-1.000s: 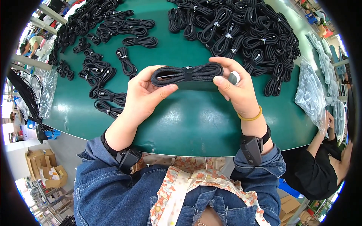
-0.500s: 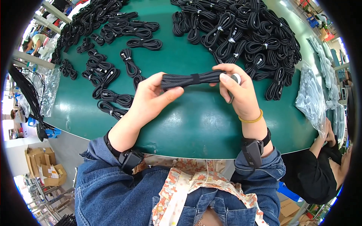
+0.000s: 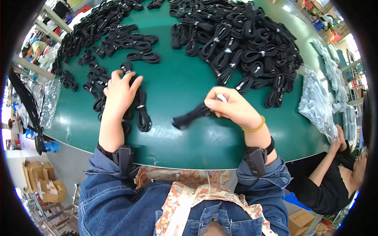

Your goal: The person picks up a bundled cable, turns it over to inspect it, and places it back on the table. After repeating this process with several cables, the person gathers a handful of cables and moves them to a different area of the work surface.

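My right hand (image 3: 233, 107) pinches one end of a black coiled cable bundle (image 3: 191, 116), which hangs blurred over the table toward the left. A small white rounded object (image 3: 221, 98) shows between the same hand's fingers; its kind is unclear. Farther left, my left hand (image 3: 120, 92) has its fingers spread over a black cable coil (image 3: 126, 67), seemingly touching it. Just right of that wrist lies another tied cable coil (image 3: 142, 112). More coils are partly hidden under the left hand and forearm.
A large heap of black cable coils (image 3: 252, 47) covers the far right of the green table (image 3: 169, 149). Further coils (image 3: 130, 41) lie at the far left. Clear plastic bags (image 3: 317, 104) rest along the right edge, near another person's hands (image 3: 339, 137). Cardboard boxes (image 3: 51, 190) stand lower left.
My left hand has let go of the cable bundle and moved left onto the loose coils. My right hand keeps the bundle, now lower and slanting down.
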The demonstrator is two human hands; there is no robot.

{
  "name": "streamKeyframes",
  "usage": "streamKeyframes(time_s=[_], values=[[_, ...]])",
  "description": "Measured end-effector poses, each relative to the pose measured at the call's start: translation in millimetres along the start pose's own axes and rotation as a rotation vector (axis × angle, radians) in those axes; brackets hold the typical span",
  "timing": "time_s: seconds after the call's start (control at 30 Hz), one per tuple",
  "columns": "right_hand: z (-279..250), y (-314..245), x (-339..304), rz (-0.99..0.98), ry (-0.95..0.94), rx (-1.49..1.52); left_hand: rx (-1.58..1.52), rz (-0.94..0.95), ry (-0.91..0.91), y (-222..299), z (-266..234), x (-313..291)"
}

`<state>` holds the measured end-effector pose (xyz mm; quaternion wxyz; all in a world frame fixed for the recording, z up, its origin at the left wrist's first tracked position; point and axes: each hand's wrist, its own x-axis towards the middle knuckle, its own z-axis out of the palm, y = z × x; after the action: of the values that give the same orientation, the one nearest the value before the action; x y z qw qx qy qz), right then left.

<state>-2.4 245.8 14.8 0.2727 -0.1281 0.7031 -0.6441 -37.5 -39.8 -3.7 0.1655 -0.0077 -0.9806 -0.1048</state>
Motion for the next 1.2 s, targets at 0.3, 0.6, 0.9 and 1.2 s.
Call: streamKeyframes(time_s=[0.3,0.6,0.9,1.2], values=[[-14,-4,-5,-0.585,0.411,0.806,-0.054,-0.133,-0.126,0,5,4],[-19,7,3,-0.365,0.452,0.708,-0.374,0.087,0.29,3,2,9],[0,5,7,-0.144,0.205,0.402,-1.237,0.28,-0.049,41,-16,-19],[6,10,5,-0.225,0.191,0.032,-1.565,0.0,-0.265,58,-14,-35]])
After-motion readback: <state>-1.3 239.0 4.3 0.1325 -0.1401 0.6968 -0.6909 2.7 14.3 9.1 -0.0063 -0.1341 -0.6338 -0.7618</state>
